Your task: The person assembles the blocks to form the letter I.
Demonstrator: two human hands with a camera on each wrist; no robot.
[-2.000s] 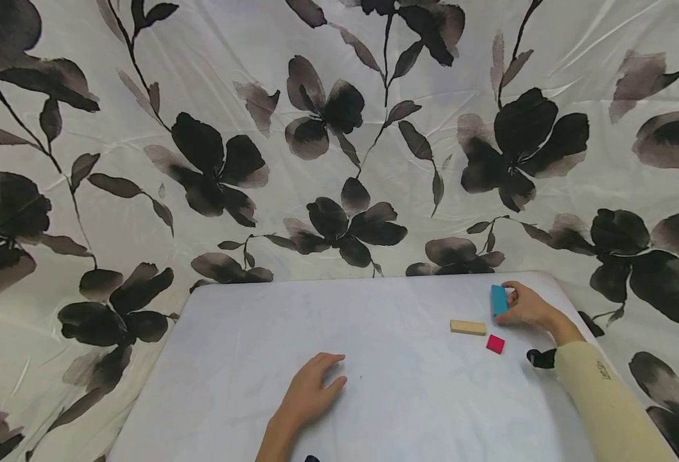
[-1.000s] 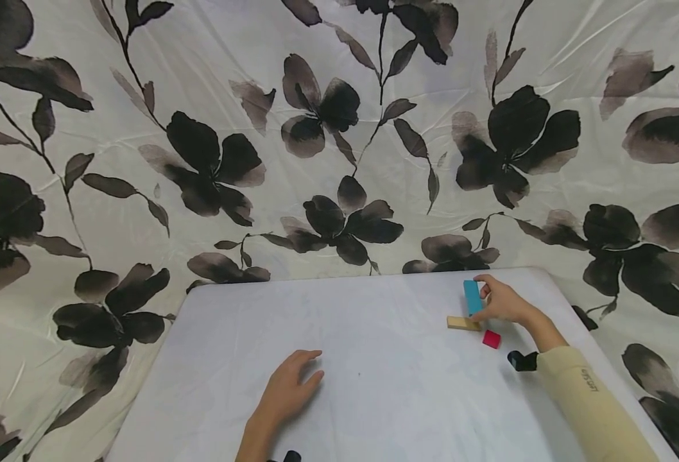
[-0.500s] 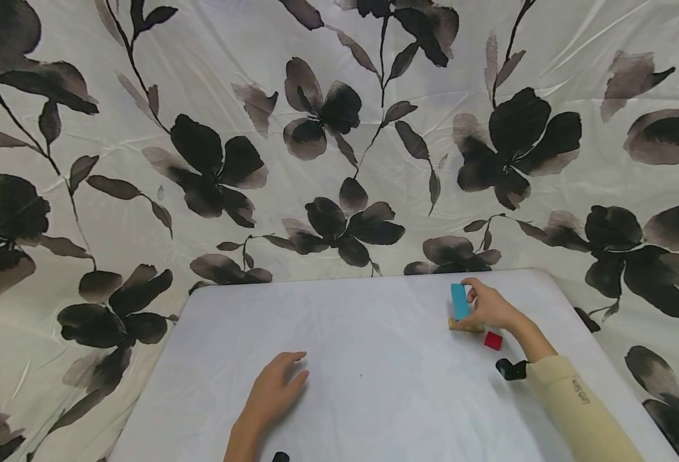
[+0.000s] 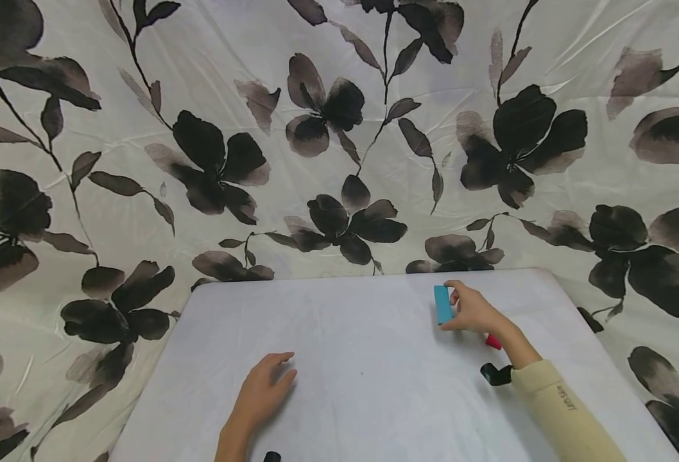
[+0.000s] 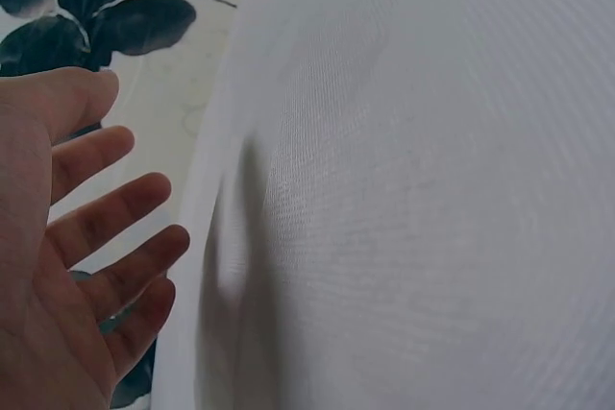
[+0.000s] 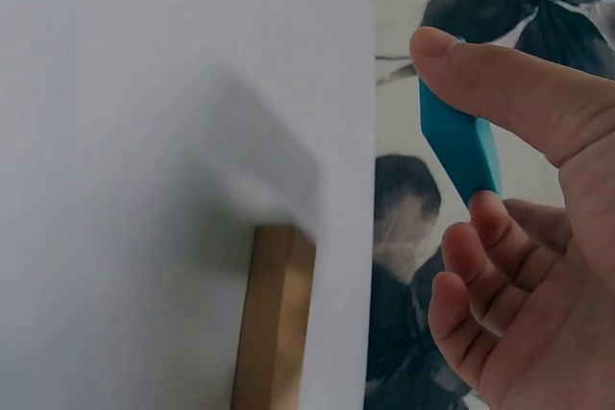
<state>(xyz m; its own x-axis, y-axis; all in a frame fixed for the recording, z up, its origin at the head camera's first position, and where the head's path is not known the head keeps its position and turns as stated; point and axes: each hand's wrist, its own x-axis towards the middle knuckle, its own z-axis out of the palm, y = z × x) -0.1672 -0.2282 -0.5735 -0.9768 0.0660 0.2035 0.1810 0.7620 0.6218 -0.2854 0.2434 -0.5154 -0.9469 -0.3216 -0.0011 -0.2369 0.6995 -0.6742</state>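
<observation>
My right hand point(image 4: 473, 310) pinches a blue block point(image 4: 443, 305) by its two ends, between thumb and fingers. In the right wrist view that blue block point(image 6: 459, 146) is held off the table, and its shadow falls on the white cloth. A wooden block point(image 6: 274, 319) lies on the table there; in the head view the right hand hides it. Part of a red block point(image 4: 493, 341) shows from under the right wrist. My left hand point(image 4: 263, 388) hovers over the left-middle of the table, fingers loosely spread and holding nothing; the left wrist view shows its relaxed fingers point(image 5: 125, 208).
A white-covered table point(image 4: 362, 410) spreads under both hands. Behind and around it hangs or lies a pale cloth point(image 4: 420, 186) with dark flower print. A black wrist device point(image 4: 495, 374) sits at the right wrist, and another point(image 4: 272, 457) at the left.
My right hand has carried the blue block leftward from the table's far right, passing over the wooden block. My left hand has drifted left, still holding nothing.
</observation>
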